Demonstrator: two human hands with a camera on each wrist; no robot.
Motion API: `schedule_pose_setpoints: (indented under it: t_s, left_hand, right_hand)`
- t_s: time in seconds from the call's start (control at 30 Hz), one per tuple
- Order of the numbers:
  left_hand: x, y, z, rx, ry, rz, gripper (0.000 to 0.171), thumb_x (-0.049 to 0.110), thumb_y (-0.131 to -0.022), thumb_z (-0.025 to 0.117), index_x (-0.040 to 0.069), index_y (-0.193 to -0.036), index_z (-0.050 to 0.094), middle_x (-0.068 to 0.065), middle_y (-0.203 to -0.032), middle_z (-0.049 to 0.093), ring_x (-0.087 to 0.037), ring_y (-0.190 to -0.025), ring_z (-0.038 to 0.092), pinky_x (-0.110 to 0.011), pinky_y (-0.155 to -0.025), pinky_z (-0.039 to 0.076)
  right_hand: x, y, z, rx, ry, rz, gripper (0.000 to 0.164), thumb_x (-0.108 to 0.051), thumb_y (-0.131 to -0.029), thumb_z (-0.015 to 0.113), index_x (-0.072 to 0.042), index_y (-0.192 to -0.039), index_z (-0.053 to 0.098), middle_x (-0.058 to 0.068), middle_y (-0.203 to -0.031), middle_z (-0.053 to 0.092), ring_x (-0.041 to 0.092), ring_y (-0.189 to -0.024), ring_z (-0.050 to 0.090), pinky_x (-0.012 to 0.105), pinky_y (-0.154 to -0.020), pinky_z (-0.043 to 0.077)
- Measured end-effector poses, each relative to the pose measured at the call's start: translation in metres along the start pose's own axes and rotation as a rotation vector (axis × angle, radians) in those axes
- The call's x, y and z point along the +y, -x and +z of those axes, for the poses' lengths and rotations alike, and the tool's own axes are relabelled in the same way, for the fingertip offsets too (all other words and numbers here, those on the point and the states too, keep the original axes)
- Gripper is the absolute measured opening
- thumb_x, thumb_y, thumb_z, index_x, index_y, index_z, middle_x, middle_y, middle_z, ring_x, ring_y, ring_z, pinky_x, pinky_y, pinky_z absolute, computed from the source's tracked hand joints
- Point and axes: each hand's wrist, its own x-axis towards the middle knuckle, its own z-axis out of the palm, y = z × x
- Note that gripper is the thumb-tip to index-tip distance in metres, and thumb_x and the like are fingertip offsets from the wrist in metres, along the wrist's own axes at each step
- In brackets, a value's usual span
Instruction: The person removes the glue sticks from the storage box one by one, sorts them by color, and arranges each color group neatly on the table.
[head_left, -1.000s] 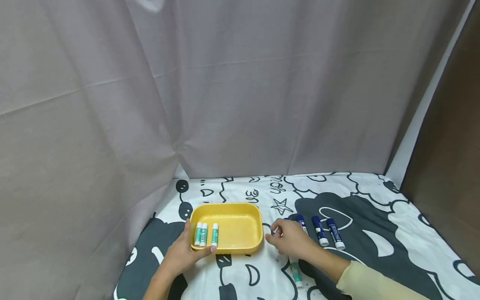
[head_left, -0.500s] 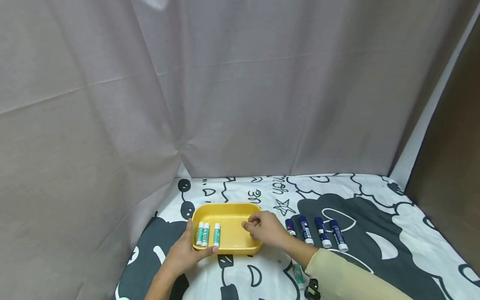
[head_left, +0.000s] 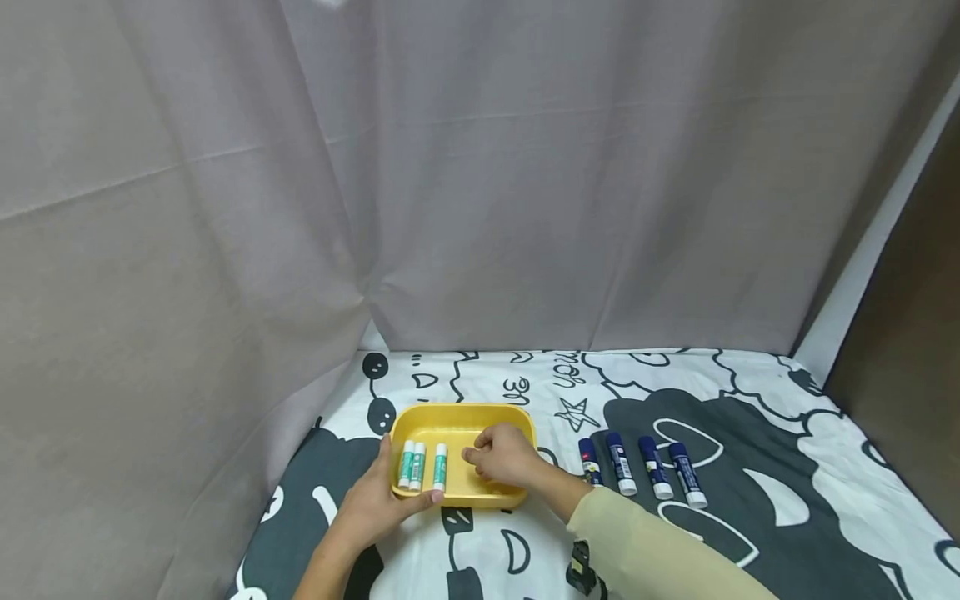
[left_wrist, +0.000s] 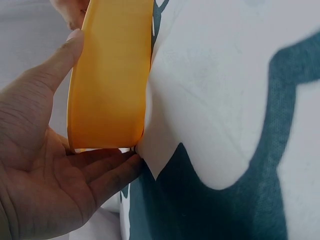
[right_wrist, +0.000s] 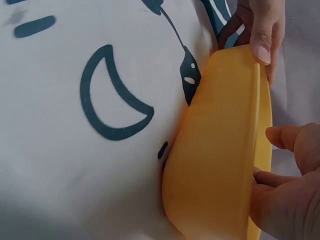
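Note:
A yellow tray [head_left: 480, 497] lies on the patterned cloth. My left hand [head_left: 375, 500] grips its near left corner, thumb at the front rim and fingers along the left side; the left wrist view shows this hand [left_wrist: 65, 170] against the tray wall [left_wrist: 107, 80]. Inside, at the left, several white-and-green glue sticks [head_left: 440, 468] lie side by side. My right hand [head_left: 506, 454] is lowered over the tray's right half, fingers bent. From the right wrist view, its thumb and fingers [right_wrist: 295, 142] reach past the rim; I cannot tell whether they hold anything.
Several dark blue glue sticks with white ends [head_left: 621, 464] lie in a row right of the tray. The cloth [head_left: 555, 533] is white with dark cartoon shapes. A grey curtain [head_left: 480, 208] hangs behind, and a brown panel [head_left: 907, 358] stands at the right.
My right hand has moved left from beside the blue glue sticks to over the tray. The left hand keeps its grip. The sleeve now covers the green-and-white stick seen earlier on the cloth.

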Motion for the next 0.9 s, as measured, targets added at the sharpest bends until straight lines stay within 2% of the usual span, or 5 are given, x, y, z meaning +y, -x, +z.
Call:
schedule_pose_setpoints:
  t_s: [0.2,0.4,0.53,0.67,0.9]
  left_hand:
    - [0.001,-0.001,0.002,-0.007,0.002,0.001,0.145,0.076,-0.079,0.088,0.003,-0.177,0.01,-0.026,-0.174,0.043,-0.049,-0.148,0.058,-0.068,-0.115,0.053]
    - [0.002,-0.002,0.004,-0.007,0.01,0.003,0.144,0.075,-0.079,0.089,0.003,-0.177,0.011,-0.025,-0.174,0.044,-0.048,-0.148,0.058,-0.067,-0.115,0.053]
    - [0.002,-0.001,0.004,0.001,0.009,0.011,0.144,0.073,-0.079,0.09,0.002,-0.177,0.011,-0.026,-0.172,0.046,-0.047,-0.146,0.06,-0.066,-0.115,0.054]
    - [0.002,-0.001,0.003,-0.005,0.009,0.001,0.145,0.074,-0.079,0.09,0.002,-0.177,0.01,-0.027,-0.172,0.046,-0.046,-0.144,0.062,-0.065,-0.113,0.055]
    - [-0.001,-0.002,0.001,0.011,0.013,0.025,0.147,0.076,-0.078,0.088,0.001,-0.177,0.01,-0.028,-0.171,0.046,-0.048,-0.144,0.062,-0.066,-0.112,0.056]
  right_hand:
    - [0.003,-0.008,0.013,-0.028,0.002,0.012,0.029,-0.026,-0.104,0.08,0.001,-0.113,0.077,0.007,-0.083,0.076,0.017,-0.07,0.066,0.025,-0.064,0.052]
    - [0.003,-0.016,0.025,-0.053,-0.049,0.025,0.02,-0.021,-0.103,0.08,-0.002,-0.102,0.078,0.009,-0.08,0.076,0.016,-0.068,0.067,0.023,-0.06,0.052]
    - [-0.002,-0.021,0.035,-0.058,-0.076,0.015,0.022,-0.018,-0.103,0.08,0.002,-0.111,0.078,0.009,-0.085,0.077,0.016,-0.07,0.071,0.023,-0.06,0.056]
    - [-0.008,-0.025,0.045,-0.053,-0.081,0.015,0.03,-0.017,-0.102,0.081,0.006,-0.12,0.075,0.01,-0.096,0.077,0.017,-0.076,0.073,0.026,-0.064,0.06]
    - [-0.018,-0.03,0.058,-0.026,-0.033,0.006,0.031,-0.018,-0.096,0.088,0.005,-0.114,0.077,0.009,-0.102,0.076,0.018,-0.089,0.069,0.029,-0.075,0.059]
